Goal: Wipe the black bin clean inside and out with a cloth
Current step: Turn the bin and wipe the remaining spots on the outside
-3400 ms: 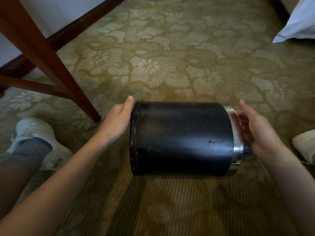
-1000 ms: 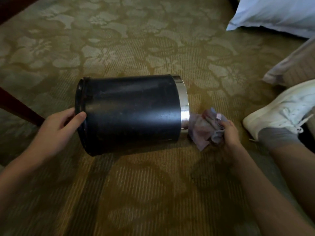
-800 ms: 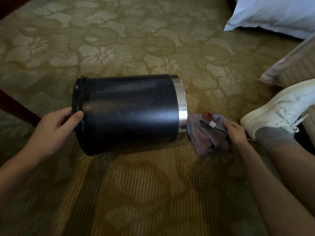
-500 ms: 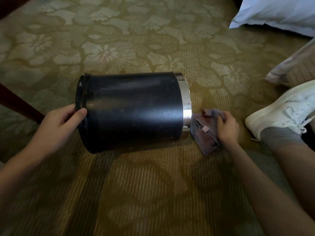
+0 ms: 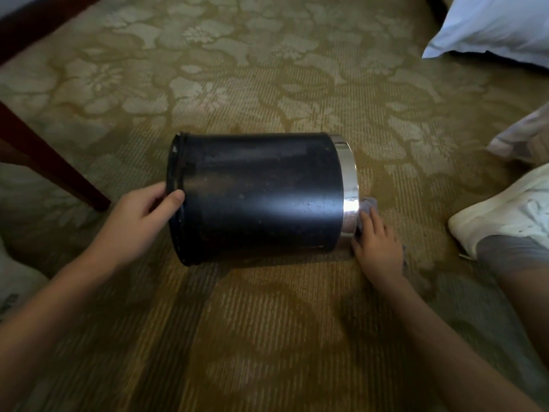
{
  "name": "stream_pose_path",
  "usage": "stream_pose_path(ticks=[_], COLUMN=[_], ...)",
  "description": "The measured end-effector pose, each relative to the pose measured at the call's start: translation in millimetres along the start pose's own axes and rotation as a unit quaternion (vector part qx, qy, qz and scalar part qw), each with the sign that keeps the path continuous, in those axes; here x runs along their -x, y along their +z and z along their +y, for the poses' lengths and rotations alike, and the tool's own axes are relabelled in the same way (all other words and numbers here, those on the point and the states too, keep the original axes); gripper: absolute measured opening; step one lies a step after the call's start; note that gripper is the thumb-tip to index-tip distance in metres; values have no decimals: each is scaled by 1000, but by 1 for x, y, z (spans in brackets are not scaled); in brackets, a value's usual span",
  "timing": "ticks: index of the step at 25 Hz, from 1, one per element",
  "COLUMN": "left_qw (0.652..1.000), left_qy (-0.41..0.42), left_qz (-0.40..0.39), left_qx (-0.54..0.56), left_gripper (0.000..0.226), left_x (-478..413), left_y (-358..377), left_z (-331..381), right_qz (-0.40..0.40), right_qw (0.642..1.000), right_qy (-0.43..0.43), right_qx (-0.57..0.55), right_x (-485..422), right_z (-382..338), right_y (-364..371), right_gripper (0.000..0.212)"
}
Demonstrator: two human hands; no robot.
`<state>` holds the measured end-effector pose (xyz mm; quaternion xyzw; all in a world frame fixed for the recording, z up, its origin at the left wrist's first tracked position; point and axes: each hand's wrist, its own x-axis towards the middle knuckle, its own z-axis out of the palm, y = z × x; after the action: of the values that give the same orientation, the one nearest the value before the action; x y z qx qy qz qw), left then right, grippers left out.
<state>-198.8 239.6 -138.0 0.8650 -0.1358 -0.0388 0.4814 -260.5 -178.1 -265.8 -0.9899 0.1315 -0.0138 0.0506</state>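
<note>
The black bin (image 5: 258, 197) lies on its side on the carpet, its base to the left and its silver rim (image 5: 350, 185) to the right. My left hand (image 5: 139, 215) grips the base edge, thumb on the black wall and fingers behind the base. My right hand (image 5: 375, 242) holds a grey-purple cloth (image 5: 368, 206) bunched against the lower part of the silver rim. Most of the cloth is hidden under that hand. The bin's inside faces away to the right and cannot be seen.
A dark wooden furniture leg (image 5: 50, 165) slants down at the left. A white pillow (image 5: 490, 28) lies at the top right. My white shoe (image 5: 505, 209) is at the right, and another white shoe (image 5: 15, 281) shows at the left edge. Patterned carpet (image 5: 267, 337) fills the foreground.
My right hand has brought the cloth from the carpet up against the bin's silver rim. The left hand keeps its grip on the base and the bin stays on its side.
</note>
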Motion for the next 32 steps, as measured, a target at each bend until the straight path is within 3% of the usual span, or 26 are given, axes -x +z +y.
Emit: stream_pose_path(ticks=[4, 6, 7, 8, 9, 10, 11, 12, 13, 14, 17, 19, 24, 30, 32], left_qw=[1000, 1000, 1000, 1000, 999, 999, 1000, 1000, 1000, 1000, 999, 999, 998, 996, 996], left_qy=[-5, -2, -2, -5, -9, -12, -10, 0, 12, 18, 14, 13, 41, 47, 35], left_qz=[-4, -2, -5, -12, -19, -21, -17, -7, 5, 16, 36, 32, 46, 82, 78], left_qx=[-2, -20, -23, -24, -25, -25, -23, -18, -12, -2, 19, 18, 31, 6, 2], left_gripper=[30, 31, 31, 35, 41, 47, 49, 48, 44, 39, 36, 40, 43, 34, 40], left_x=[2, 3, 5, 7, 9, 12, 14, 15, 15, 15, 16, 20, 29, 35, 36], left_y=[-2, -2, -1, -1, -1, -1, -1, 0, 2, 4, 9, 12, 18, 26, 25], left_z=[4, 4, 5, 4, 4, 5, 5, 6, 8, 10, 12, 10, 5, 4, 5], right_qz=[47, 58, 59, 63, 69, 88, 121, 164, 209, 252, 308, 305, 300, 305, 301], right_qw=[999, 995, 979, 931, 838, 736, 666, 642, 646, 680, 854, 914, 915, 896, 915], right_qy=[-8, 67, 146, 245, 325, 348, 333, 304, 259, 203, 8, -70, -186, -311, -258], right_qx=[4, -51, -126, -263, -432, -574, -656, -685, -687, -658, -418, -258, -195, -90, -75], right_x=[-5, -9, -14, -22, -29, -34, -34, -32, -26, -16, 21, 41, 57, 45, 31], right_z=[19, 28, 34, 41, 42, 40, 31, 16, -8, -37, -135, -197, -271, -236, -195], right_y=[-11, -22, -27, -36, -50, -68, -86, -103, -122, -137, -151, -140, -120, -120, -127], right_gripper=[37, 31, 34, 40, 45, 45, 42, 35, 27, 23, 34, 39, 33, 37, 40])
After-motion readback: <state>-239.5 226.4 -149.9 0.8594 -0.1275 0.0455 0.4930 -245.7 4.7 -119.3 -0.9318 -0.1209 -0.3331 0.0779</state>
